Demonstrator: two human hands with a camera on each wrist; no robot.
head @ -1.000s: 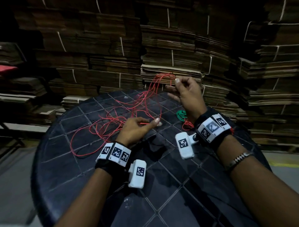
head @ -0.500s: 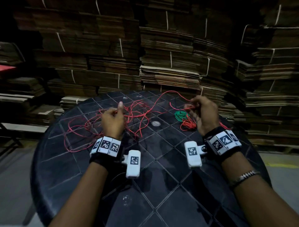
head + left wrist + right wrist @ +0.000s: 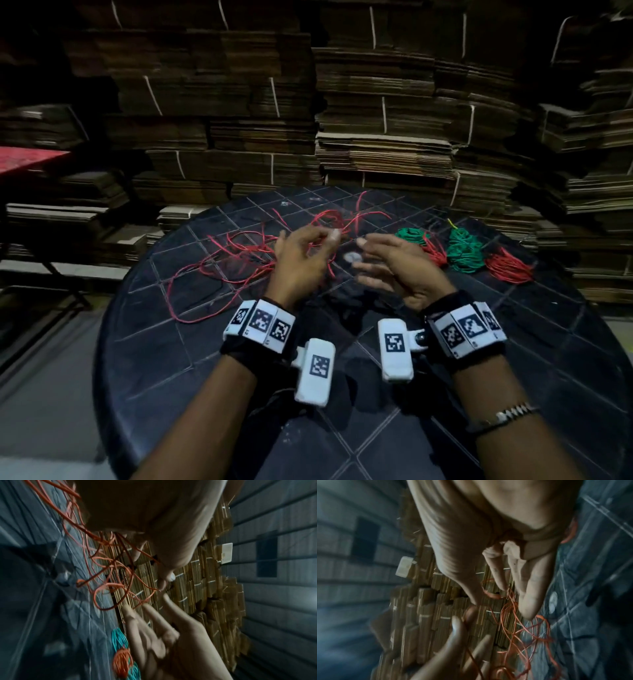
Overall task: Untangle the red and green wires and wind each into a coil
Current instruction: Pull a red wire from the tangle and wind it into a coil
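A loose red wire [image 3: 255,250] sprawls in loops over the left half of the round black table [image 3: 171,342]. My left hand [image 3: 329,240] is raised over the table's middle, fingers curled, pinching strands of the red wire [image 3: 102,588]. My right hand [image 3: 368,260] is just to its right, blurred, fingers straight and spread toward the left hand [image 3: 464,622]. In the right wrist view red wire [image 3: 513,615] hangs by my right hand [image 3: 501,599], but no grip shows. Wound green coils [image 3: 464,250] and red coils [image 3: 508,269] lie at the table's right.
Tied stacks of flattened cardboard [image 3: 376,154] rise close behind the table and to its right. A red surface [image 3: 27,159] shows at far left. The table's near half [image 3: 342,428] holds only my forearms. Grey floor [image 3: 41,394] lies at lower left.
My right hand left the coils at the right and swung left, opening toward my left hand. My left hand shifted right to the table's middle with red strands in it.
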